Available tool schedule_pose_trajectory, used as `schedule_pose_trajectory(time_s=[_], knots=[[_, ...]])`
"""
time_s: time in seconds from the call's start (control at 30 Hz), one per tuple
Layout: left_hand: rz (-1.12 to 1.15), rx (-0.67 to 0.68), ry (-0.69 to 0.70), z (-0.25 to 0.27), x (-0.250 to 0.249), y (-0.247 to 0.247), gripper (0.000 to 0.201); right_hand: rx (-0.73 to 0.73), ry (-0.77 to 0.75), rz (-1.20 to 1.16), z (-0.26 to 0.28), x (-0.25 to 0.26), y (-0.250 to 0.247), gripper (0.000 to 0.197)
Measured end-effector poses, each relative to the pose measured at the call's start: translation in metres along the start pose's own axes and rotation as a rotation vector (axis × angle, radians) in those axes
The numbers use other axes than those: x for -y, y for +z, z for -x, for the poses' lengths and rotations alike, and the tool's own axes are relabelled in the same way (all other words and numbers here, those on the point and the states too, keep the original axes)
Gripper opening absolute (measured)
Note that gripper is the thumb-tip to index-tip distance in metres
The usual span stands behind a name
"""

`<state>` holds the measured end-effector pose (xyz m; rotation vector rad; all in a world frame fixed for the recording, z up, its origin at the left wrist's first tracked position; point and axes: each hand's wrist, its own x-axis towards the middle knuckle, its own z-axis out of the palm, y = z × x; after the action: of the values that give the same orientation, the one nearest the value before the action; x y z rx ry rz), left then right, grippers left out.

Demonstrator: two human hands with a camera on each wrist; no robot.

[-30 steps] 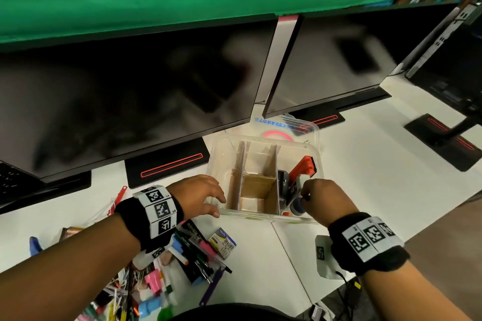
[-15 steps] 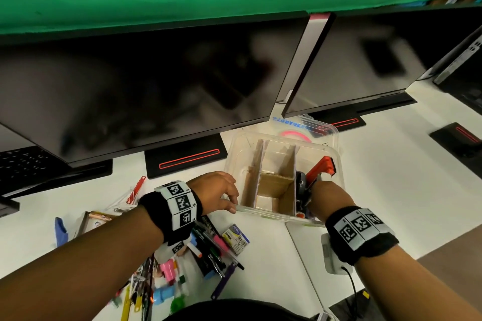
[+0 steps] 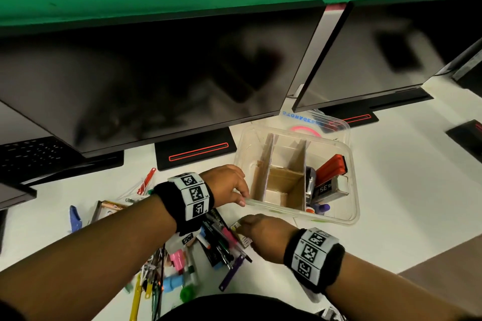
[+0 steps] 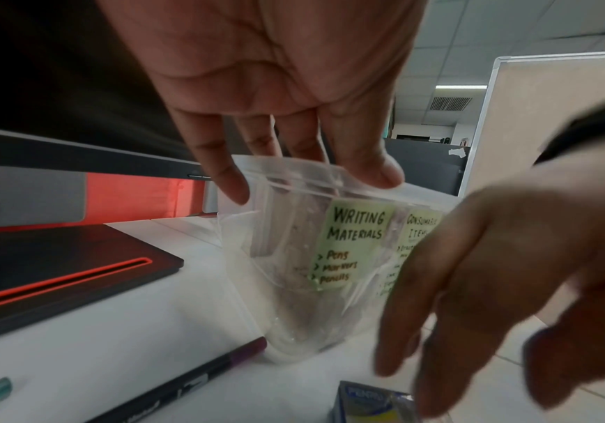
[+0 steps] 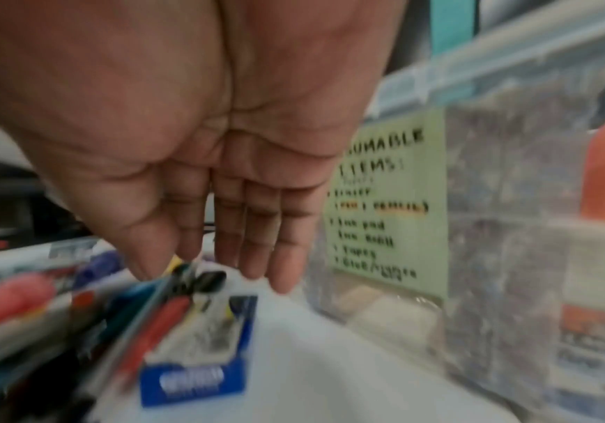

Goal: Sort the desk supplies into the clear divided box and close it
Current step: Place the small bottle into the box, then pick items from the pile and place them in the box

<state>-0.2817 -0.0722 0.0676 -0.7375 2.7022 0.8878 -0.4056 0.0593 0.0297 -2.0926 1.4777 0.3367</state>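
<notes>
The clear divided box (image 3: 349, 206) stands open on the white desk, with cardboard dividers. An orange stapler (image 3: 331, 169) and other items lie in its right compartment. My left hand (image 3: 229, 186) holds the box's near left corner, thumb on the front rim (image 4: 377, 171). My right hand (image 3: 260, 232) hovers open, fingers straight and pointing down, just above a small blue packet (image 3: 241, 236) beside the pens (image 3: 219, 245). The right wrist view shows these fingertips (image 5: 257, 272) close over the packet (image 5: 196, 357). Green labels (image 4: 355, 243) on the box front name the compartments.
A heap of pens, markers and clips (image 3: 167, 268) covers the desk at the near left. The box lid (image 3: 320, 122) with a pink tape roll lies behind the box. Two monitors (image 3: 156, 81) on stands (image 3: 195, 151) rise at the back. Bare desk extends to the right.
My right hand has left the box's right compartment and come down and left over the blue packet. My left hand has stayed on the box corner.
</notes>
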Motion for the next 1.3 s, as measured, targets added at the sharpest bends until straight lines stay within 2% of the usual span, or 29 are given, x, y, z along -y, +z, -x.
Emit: schedule_pose_trajectory(time_s=[0.1,0.3,0.47,0.57,0.63,0.8,0.93,1.0,1.1,1.17,1.3], knots=[[-0.017,0.003,0.004,-0.001,0.0,0.001,0.026,0.017,0.015,0.078,-0.016,-0.009,0.013,0.053],[-0.034,-0.045,0.016,-0.001,0.001,0.003,0.027,-0.019,0.047,0.052,-0.027,-0.017,0.032,0.05],[-0.2,-0.136,0.035,0.016,0.015,0.004,0.038,-0.047,0.151,0.051,-0.022,-0.013,0.034,0.054],[-0.165,-0.238,-0.068,0.042,0.034,0.003,0.048,-0.072,0.188,0.034,-0.026,-0.008,0.033,0.047],[-0.095,-0.298,-0.167,0.06,0.05,0.0,0.046,-0.077,0.207,0.025,-0.03,-0.005,0.028,0.042],[-0.047,-0.192,-0.447,0.114,0.11,0.005,0.034,-0.078,0.213,0.061,-0.051,0.013,0.015,0.031],[-0.009,-0.196,-0.621,0.16,0.141,0.023,0.034,-0.1,0.221,0.114,-0.07,0.027,0.009,0.029],[0.008,-0.22,-0.678,0.18,0.153,0.035,0.036,-0.151,0.162,0.077,-0.078,0.037,0.006,0.034],[0.017,-0.256,-0.746,0.201,0.166,0.049,0.036,-0.236,-0.088,0.016,-0.086,0.055,0.007,0.043],[0.017,-0.28,-0.765,0.213,0.173,0.06,0.04,-0.175,-0.209,0.052,-0.091,0.072,0.008,0.051],[0.028,-0.258,-0.835,0.235,0.184,0.085,0.051,0.07,-0.189,0.166,-0.097,0.096,0.007,0.058]])
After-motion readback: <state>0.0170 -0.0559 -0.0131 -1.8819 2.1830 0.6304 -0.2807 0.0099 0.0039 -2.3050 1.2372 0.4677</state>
